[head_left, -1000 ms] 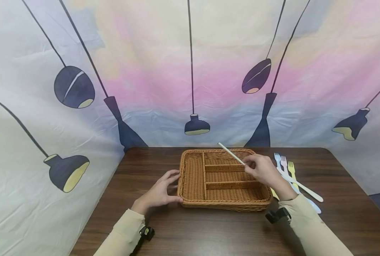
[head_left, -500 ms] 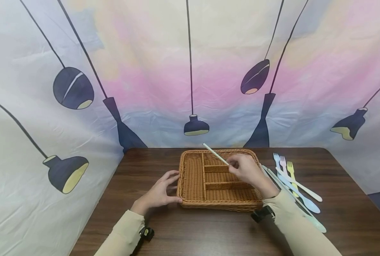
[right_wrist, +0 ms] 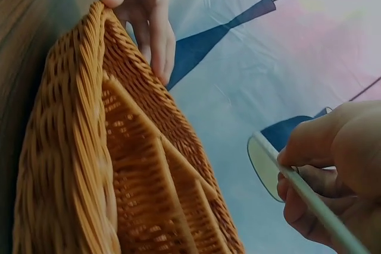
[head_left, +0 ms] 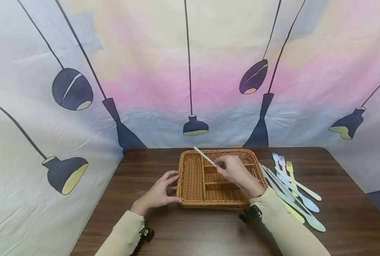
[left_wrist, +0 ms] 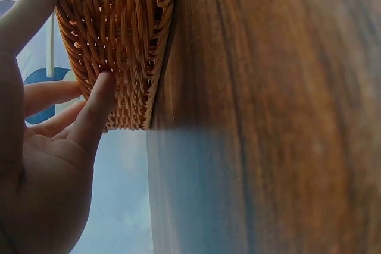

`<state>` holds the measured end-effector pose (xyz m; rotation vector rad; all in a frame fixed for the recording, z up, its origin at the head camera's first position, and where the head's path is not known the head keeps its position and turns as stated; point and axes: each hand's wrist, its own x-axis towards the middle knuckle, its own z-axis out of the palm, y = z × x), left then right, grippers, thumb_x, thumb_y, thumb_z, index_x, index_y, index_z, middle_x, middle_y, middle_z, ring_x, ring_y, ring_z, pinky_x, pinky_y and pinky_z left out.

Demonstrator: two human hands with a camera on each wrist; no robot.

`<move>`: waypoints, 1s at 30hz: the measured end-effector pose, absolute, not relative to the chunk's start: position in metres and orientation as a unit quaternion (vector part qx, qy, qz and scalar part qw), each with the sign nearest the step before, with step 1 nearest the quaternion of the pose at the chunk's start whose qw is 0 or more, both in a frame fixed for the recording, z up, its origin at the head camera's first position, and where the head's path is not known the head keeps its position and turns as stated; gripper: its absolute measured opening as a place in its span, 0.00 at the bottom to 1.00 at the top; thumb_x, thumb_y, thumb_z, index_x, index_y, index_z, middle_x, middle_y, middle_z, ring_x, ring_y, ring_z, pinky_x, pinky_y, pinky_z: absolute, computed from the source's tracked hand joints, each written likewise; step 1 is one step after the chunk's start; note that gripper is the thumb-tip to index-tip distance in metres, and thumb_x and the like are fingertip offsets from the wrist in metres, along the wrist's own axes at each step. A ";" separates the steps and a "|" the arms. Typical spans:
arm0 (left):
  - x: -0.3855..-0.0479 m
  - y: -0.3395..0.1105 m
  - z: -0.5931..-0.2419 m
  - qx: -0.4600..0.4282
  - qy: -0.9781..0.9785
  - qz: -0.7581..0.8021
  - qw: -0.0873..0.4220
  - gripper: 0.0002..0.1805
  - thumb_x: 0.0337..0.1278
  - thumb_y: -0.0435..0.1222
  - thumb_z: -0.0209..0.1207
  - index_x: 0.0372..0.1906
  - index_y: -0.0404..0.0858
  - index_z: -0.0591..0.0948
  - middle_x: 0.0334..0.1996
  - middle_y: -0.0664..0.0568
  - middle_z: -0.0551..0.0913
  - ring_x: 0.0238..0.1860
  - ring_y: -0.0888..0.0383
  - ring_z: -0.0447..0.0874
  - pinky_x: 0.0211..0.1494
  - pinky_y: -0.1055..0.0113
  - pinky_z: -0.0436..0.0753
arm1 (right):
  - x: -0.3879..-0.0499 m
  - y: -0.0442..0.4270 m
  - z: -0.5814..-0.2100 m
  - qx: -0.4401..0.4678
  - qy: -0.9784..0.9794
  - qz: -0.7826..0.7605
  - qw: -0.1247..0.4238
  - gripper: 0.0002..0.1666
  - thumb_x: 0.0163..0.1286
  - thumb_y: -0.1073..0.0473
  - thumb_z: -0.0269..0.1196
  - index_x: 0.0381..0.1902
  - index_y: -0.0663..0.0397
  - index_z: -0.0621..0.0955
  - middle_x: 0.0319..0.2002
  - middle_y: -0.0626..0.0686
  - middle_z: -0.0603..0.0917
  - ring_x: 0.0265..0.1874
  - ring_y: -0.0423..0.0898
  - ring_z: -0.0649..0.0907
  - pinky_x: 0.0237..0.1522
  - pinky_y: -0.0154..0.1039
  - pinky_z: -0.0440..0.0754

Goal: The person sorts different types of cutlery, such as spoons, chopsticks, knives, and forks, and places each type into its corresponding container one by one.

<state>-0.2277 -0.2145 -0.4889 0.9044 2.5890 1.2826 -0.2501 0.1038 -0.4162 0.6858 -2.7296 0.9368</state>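
A brown wicker basket (head_left: 190,204) with dividers lies on the table. My left hand (head_left: 158,190) rests against its left end, fingers spread and nearly straight on the outer wall, thumb at the near corner. In the left wrist view, the left hand (left_wrist: 53,153) touches the woven side (left_wrist: 125,46). Over the compartments, my right hand (head_left: 236,172) pinches a thin pale utensil (head_left: 204,155) by its stick-like handle, tilted up toward the back left. The right wrist view shows the right hand (right_wrist: 333,165) with thumb and fingers on the handle (right_wrist: 315,203); the utensil's other end is hidden.
Right of the basket lies a loose pile of pastel cutlery: a blue fork (head_left: 275,158), a pink fork (head_left: 282,161), a yellow fork (head_left: 290,169), a blue spoon (head_left: 311,205), a pale green spoon (head_left: 316,224) and others. A printed cloth (head_left: 164,89) hangs behind the table (head_left: 190,231).
My right hand has moved left across the basket with the pale utensil, uncovering more of the cutlery pile. The left hand stays at the basket's left end.
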 end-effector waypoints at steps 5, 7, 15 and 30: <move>-0.227 -0.215 -0.489 0.294 0.854 0.425 0.060 0.53 0.41 0.49 0.75 0.71 0.28 0.64 0.71 0.44 0.57 0.58 0.44 0.79 0.58 0.65 0.84 | -0.248 0.094 -0.417 0.219 -0.921 0.319 0.052 0.10 0.64 0.64 0.63 0.42 0.57 0.86 0.28 0.45 0.85 0.27 0.37 0.82 0.27 0.29 0.83; -0.227 -0.215 -0.489 0.294 0.854 0.425 0.060 0.53 0.41 0.49 0.75 0.71 0.28 0.64 0.71 0.44 0.57 0.58 0.44 0.79 0.58 0.65 0.84 | -0.248 0.091 -0.417 0.218 -0.923 0.314 0.042 0.10 0.64 0.64 0.63 0.42 0.56 0.86 0.28 0.45 0.86 0.27 0.37 0.82 0.28 0.29 0.84; -0.228 -0.215 -0.489 0.297 0.853 0.426 0.056 0.54 0.41 0.49 0.75 0.70 0.28 0.64 0.71 0.44 0.57 0.59 0.44 0.78 0.58 0.65 0.84 | -0.246 0.084 -0.420 0.227 -0.929 0.291 0.021 0.08 0.62 0.64 0.64 0.39 0.53 0.87 0.28 0.44 0.86 0.26 0.35 0.81 0.28 0.30 0.82; -0.228 -0.216 -0.488 0.303 0.849 0.428 0.060 0.53 0.41 0.47 0.76 0.71 0.27 0.64 0.71 0.42 0.57 0.58 0.43 0.79 0.57 0.61 0.85 | -0.245 0.073 -0.426 0.235 -0.929 0.285 0.010 0.09 0.61 0.64 0.64 0.36 0.53 0.89 0.25 0.42 0.85 0.20 0.36 0.76 0.23 0.30 0.77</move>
